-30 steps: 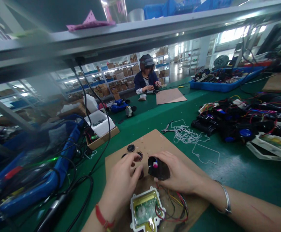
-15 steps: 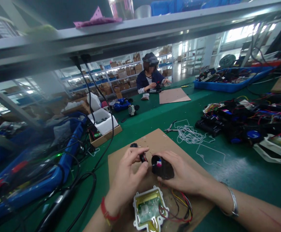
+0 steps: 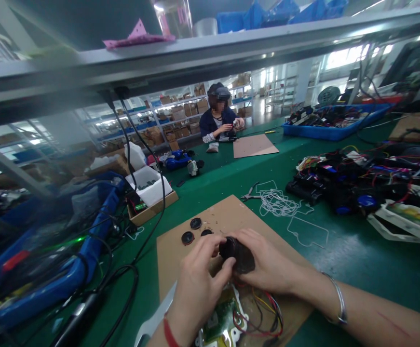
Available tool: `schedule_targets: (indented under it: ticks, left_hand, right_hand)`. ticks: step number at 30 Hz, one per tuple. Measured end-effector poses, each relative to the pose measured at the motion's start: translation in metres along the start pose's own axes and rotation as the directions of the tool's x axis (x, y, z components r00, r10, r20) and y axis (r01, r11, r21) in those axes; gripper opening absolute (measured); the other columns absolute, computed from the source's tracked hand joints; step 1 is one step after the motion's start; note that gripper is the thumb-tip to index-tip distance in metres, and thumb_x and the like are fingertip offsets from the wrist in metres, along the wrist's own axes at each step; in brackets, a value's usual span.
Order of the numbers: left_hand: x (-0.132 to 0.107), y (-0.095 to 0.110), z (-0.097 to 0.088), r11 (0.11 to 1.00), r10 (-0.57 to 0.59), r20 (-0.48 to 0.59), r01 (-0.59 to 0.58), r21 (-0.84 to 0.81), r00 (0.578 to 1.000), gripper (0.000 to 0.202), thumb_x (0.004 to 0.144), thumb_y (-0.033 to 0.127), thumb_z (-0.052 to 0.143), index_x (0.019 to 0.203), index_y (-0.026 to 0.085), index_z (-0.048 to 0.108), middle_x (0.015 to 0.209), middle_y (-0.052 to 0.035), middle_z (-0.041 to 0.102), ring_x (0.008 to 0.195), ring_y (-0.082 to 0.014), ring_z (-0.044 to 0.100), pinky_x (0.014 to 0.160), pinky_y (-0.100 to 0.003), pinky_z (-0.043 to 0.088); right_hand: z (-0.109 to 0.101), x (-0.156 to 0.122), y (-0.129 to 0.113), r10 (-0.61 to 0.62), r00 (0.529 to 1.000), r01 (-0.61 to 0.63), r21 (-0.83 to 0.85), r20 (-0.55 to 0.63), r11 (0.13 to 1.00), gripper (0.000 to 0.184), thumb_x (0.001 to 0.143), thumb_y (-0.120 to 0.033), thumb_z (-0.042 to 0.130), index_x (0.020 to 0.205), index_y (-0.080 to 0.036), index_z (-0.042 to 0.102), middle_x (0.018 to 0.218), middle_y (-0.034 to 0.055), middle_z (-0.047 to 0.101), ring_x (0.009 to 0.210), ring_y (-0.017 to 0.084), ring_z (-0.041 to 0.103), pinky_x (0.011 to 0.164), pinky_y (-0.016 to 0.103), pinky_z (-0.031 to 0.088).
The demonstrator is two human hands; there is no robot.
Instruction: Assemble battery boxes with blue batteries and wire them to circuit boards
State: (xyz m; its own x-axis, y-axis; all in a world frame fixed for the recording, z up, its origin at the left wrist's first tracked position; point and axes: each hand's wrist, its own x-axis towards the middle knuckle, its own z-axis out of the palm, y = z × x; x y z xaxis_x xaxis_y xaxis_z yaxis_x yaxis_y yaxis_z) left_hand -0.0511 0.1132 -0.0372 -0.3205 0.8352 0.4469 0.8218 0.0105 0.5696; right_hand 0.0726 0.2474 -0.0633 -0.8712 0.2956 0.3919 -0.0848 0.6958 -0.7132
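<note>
My right hand (image 3: 267, 260) wraps around a black, cup-like plastic housing (image 3: 245, 258), its mouth turned left. At that mouth my left hand (image 3: 200, 272) pinches a small round black speaker (image 3: 226, 247) between thumb and fingers. The speaker covers the opening; whether it is seated inside cannot be made out. Below both hands lies a circuit board in a white frame (image 3: 220, 315), partly hidden by my left wrist. Red, yellow and black wires (image 3: 275, 315) trail beside it. More black speakers (image 3: 195, 223) rest on the brown board (image 3: 171, 255), one partly behind my left fingers.
Pliers (image 3: 251, 193) and tangled white wire (image 3: 278, 201) lie beyond the board. Black housings with wiring (image 3: 332, 176) crowd the right. A blue bin (image 3: 104, 231) and black cables (image 3: 135, 279) occupy the left. Across the bench sits a co-worker (image 3: 217, 118).
My left hand has brought the speaker right to the housing's mouth, covering the coloured bit seen inside before. Loose speakers on the board have come into view. The camera has shifted slightly.
</note>
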Motion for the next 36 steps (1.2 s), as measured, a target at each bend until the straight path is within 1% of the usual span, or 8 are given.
schedule_targets:
  ticks: [3,7,13,19,24,29,32,36]
  left_hand:
    - [-0.0008,0.0018,0.0013,0.998,-0.036,0.02,0.037,-0.046,0.999,0.039,0.081,0.018,0.061,0.119,0.024,0.055,0.1,-0.0038,0.062,0.081,-0.0153,0.063,0.072,-0.029,0.055]
    - [-0.0014,0.003,0.0022,0.998,-0.053,0.033,0.054,-0.021,0.998,0.033,0.082,0.019,0.061,0.114,0.025,0.059,0.101,-0.004,0.06,0.084,-0.016,0.063,0.075,-0.03,0.056]
    - [-0.0007,-0.0031,-0.0025,0.975,0.177,0.105,-0.189,0.114,0.979,0.037,0.083,0.004,0.049,0.111,0.026,0.059,0.118,-0.0049,0.055,0.109,-0.0178,0.056,0.092,-0.031,0.05]
    - [-0.002,-0.0051,-0.0038,0.984,0.093,0.115,-0.109,0.141,0.989,0.036,0.083,0.015,0.057,0.116,0.027,0.055,0.113,-0.0051,0.058,0.096,-0.0177,0.062,0.081,-0.031,0.055]
    - [-0.0006,-0.0035,-0.0036,0.952,0.257,0.173,-0.28,0.124,0.951,0.041,0.083,-0.001,0.041,0.11,0.025,0.057,0.121,-0.0054,0.054,0.112,-0.0167,0.054,0.093,-0.031,0.049]
    - [0.0005,0.0014,-0.0036,0.994,0.1,0.125,-0.105,0.028,0.987,0.038,0.082,0.011,0.053,0.116,0.026,0.052,0.126,-0.0071,0.049,0.117,-0.0204,0.05,0.099,-0.038,0.045]
    - [0.0005,0.0037,-0.0033,0.998,-0.045,0.087,0.041,0.04,0.995,0.033,0.083,0.019,0.056,0.115,0.025,0.052,0.112,-0.0071,0.057,0.102,-0.0212,0.058,0.089,-0.039,0.051]
    - [0.0007,0.0041,-0.0039,0.996,0.083,0.223,-0.085,0.001,0.971,0.041,0.076,0.001,0.047,0.105,0.028,0.058,0.122,-0.0038,0.054,0.113,-0.0189,0.054,0.095,-0.036,0.047]
  right_hand:
    - [0.0014,-0.001,0.0014,0.007,1.0,-0.007,-0.016,0.007,1.0,0.05,0.065,-0.014,0.065,0.114,-0.018,0.054,0.106,0.0081,0.061,0.099,0.025,0.054,0.085,0.039,0.044]
    - [0.002,-0.0015,0.0002,0.015,1.0,-0.015,-0.037,0.013,0.999,0.049,0.065,-0.015,0.066,0.113,-0.017,0.054,0.106,0.0085,0.06,0.101,0.025,0.053,0.087,0.039,0.043]
    - [0.0017,-0.0003,-0.0014,0.008,1.0,-0.008,-0.025,-0.001,1.0,0.046,0.067,-0.016,0.065,0.112,-0.019,0.054,0.106,0.0066,0.061,0.099,0.022,0.054,0.088,0.038,0.042]
    - [0.0038,-0.0006,0.0009,-0.004,1.0,0.004,-0.038,0.004,0.999,0.046,0.065,-0.016,0.067,0.11,-0.018,0.055,0.104,0.0066,0.061,0.098,0.023,0.053,0.085,0.037,0.043]
    - [0.0028,-0.0008,0.0009,0.012,0.999,-0.011,-0.039,0.03,0.999,0.049,0.063,-0.013,0.066,0.11,-0.018,0.055,0.106,0.0072,0.061,0.099,0.024,0.053,0.086,0.038,0.043]
    - [0.0028,-0.0012,0.0022,0.034,0.999,-0.032,-0.05,0.021,0.998,0.05,0.063,-0.015,0.066,0.111,-0.018,0.054,0.104,0.0078,0.06,0.098,0.024,0.052,0.085,0.039,0.043]
    - [0.0036,-0.0021,0.0012,0.027,0.999,-0.026,-0.041,0.019,0.999,0.05,0.063,-0.015,0.066,0.112,-0.018,0.055,0.103,0.0069,0.06,0.097,0.024,0.052,0.085,0.038,0.043]
    - [0.0045,-0.0015,-0.0009,0.036,0.999,-0.036,-0.001,0.007,0.999,0.045,0.063,-0.013,0.064,0.106,-0.019,0.056,0.103,0.0064,0.059,0.097,0.023,0.053,0.085,0.037,0.044]
